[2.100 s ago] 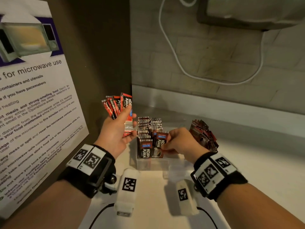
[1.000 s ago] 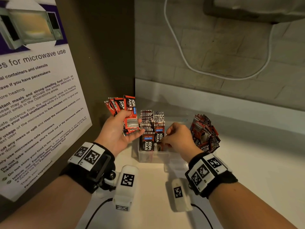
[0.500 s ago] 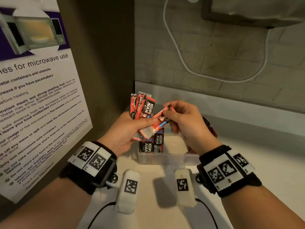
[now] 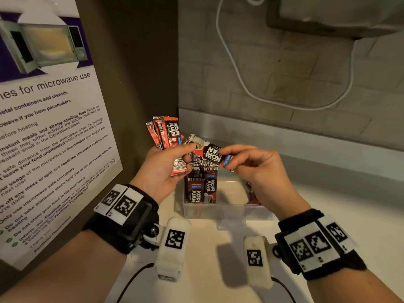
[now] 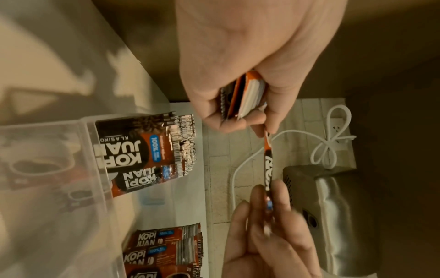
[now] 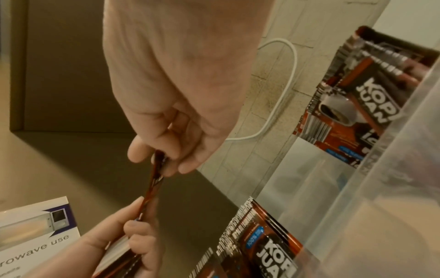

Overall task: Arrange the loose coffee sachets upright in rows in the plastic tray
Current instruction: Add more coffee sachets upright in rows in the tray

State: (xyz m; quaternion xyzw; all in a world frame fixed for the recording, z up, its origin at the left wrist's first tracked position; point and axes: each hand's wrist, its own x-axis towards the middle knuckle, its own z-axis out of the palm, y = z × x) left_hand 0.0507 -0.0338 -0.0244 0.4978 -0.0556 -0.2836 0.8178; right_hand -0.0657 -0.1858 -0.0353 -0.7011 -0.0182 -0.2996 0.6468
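Left hand (image 4: 160,171): grip curled round a fanned bundle (image 4: 167,136) of sachets, held above the tray's left edge, likely as a ready stock; thumb also pins one end of a single sachet.

Right hand (image 4: 254,169): fingertips pinch the other end of that sachet (image 4: 209,153), which spans flat between the two hands over the tray. Judged a handover, the right hand drawing one piece off the bundle to turn it upright for placing.

Tray (image 4: 220,209): clear plastic, on the pale surface (image 4: 218,259). Two rows (image 4: 201,189) of sachets stand upright at its left side, fronts toward the viewer, probably so labels read alike. Right side holds none upright; task judged partly done.

Loose pile (image 5: 164,250): more sachets lie flat just beside the tray on the right, mostly hidden in the head view.

Labels: sachets read "KOPI JUAN", "KLASIKO", and a blue patch "100%"; barcodes on the backs.

Poster (image 4: 43,119), left wall: "for microwave use", "Do not take someone else's food out of the microwave".
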